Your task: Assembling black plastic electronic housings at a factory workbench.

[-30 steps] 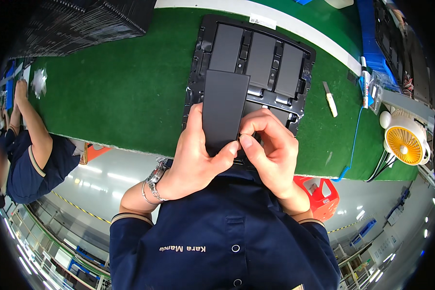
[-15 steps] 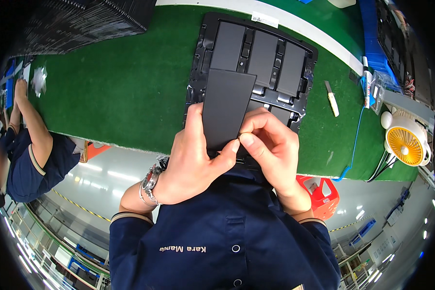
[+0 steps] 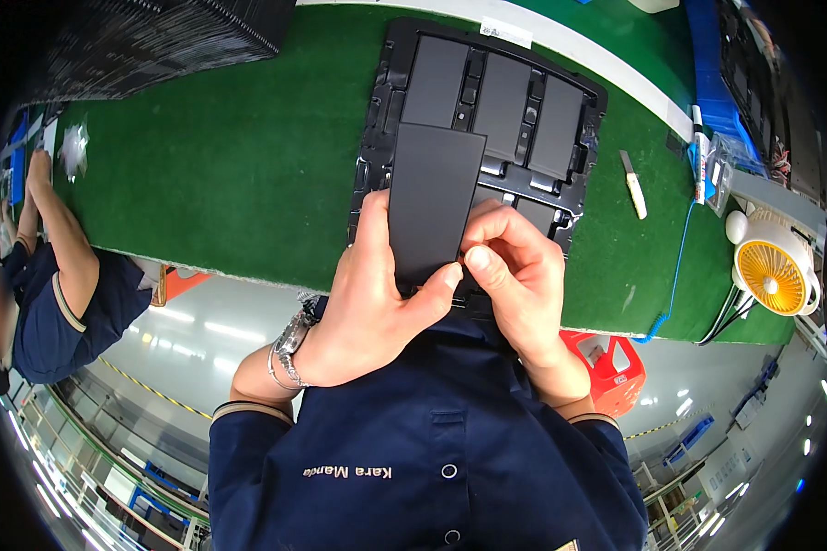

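Facing a green workbench [image 3: 220,184], roomy left of the black plastic tray [image 3: 388,106]; holding a flat black panel [image 3: 436,197] over it by its edges with left hand [image 3: 366,298]; pinching with right hand [image 3: 524,285] at its right edge, can't tell what.

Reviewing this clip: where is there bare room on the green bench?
In the picture, the widest bare patch of green bench lies below the black stack, between the clear plastic and the black tray. A smaller one lies below the utility knife, between tray and blue cord. Crowded: the tray's near side, under the hands and black panel, and around the fan.
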`<act>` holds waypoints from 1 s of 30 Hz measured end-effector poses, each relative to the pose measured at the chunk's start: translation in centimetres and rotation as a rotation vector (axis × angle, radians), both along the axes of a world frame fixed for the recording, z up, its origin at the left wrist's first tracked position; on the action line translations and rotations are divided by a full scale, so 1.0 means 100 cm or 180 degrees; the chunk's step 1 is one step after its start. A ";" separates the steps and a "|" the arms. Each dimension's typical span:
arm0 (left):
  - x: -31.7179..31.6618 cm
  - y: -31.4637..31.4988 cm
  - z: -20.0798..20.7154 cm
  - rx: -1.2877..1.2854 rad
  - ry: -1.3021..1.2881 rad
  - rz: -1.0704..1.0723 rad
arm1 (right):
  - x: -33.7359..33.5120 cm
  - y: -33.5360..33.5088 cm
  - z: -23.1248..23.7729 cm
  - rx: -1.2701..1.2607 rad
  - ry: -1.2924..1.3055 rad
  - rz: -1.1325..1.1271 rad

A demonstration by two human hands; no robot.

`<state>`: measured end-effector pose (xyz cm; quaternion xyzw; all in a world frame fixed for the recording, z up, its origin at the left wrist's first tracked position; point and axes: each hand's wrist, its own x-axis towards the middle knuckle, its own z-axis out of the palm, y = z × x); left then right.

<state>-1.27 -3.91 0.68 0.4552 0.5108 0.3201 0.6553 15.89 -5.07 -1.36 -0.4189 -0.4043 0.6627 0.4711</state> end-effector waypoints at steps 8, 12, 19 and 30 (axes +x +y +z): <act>0.002 -0.002 0.000 -0.0070 -0.0074 0.0026 | -0.003 -0.001 0.004 0.0073 -0.0157 -0.0094; 0.003 -0.004 -0.006 0.0001 -0.0018 0.0047 | -0.002 -0.002 0.003 0.0092 -0.0221 -0.0077; -0.001 0.008 -0.001 -0.1558 -0.2202 -0.0472 | 0.000 0.016 0.002 0.0438 -0.0349 -0.0454; 0.003 0.008 -0.015 -0.3654 -0.3560 -0.1196 | 0.018 0.022 0.009 0.0648 -0.1921 -0.0451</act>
